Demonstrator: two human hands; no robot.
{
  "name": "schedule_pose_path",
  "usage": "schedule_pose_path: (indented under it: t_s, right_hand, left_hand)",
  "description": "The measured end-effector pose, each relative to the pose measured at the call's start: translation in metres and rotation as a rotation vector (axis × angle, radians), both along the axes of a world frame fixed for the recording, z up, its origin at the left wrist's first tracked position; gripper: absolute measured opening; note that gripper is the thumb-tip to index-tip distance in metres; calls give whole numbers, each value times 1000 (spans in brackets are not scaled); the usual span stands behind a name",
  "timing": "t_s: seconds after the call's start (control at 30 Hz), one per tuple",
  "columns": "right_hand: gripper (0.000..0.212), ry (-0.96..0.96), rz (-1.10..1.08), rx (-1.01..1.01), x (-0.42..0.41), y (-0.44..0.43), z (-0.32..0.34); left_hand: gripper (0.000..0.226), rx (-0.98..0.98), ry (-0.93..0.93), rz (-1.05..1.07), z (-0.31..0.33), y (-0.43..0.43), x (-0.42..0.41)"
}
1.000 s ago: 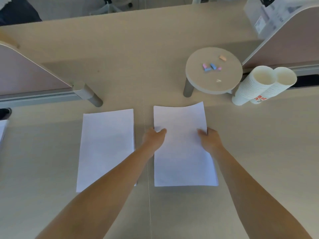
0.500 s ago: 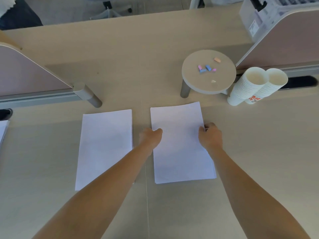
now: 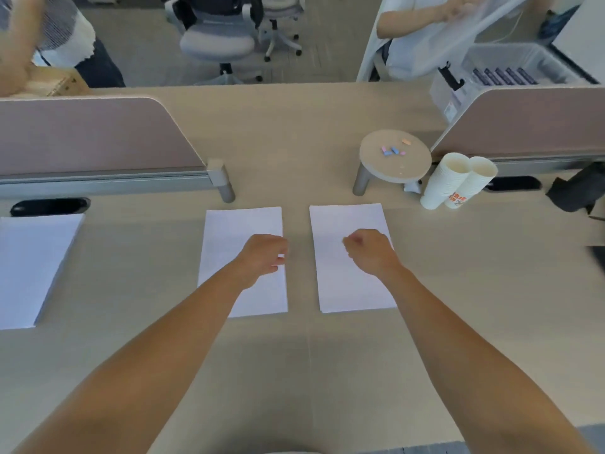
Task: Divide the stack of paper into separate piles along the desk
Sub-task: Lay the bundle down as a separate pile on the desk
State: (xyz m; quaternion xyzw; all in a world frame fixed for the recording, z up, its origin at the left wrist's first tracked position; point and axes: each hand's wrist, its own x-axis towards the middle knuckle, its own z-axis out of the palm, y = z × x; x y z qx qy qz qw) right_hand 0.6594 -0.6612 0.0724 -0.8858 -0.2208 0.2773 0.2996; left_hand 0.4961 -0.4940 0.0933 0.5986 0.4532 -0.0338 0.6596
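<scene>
Now | left hand point(image 3: 263, 255) shifted over middle pile point(image 3: 229, 237) | right hand point(image 3: 370, 250) lifted

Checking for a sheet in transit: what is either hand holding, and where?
Right hand: nothing, loosely curled above the right pile. Left hand: fingers curl at the right edge of the middle pile; grip unclear.
</scene>
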Motion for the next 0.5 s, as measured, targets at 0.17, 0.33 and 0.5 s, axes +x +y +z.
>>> schedule_pose_path:
  t_s: [0.17, 0.33, 0.5]
  right_hand:
    - [27, 131, -1, 206, -101, 70, 29]
    - [28, 254, 124, 299, -250, 160, 46]
    - [24, 285, 255, 252, -378, 244, 51]
  left_hand:
    - [15, 62, -31, -49, 25, 33, -107]
    - [8, 152, -38, 133, 31, 93, -239]
    - [16, 142, 12, 289, 25, 152, -372]
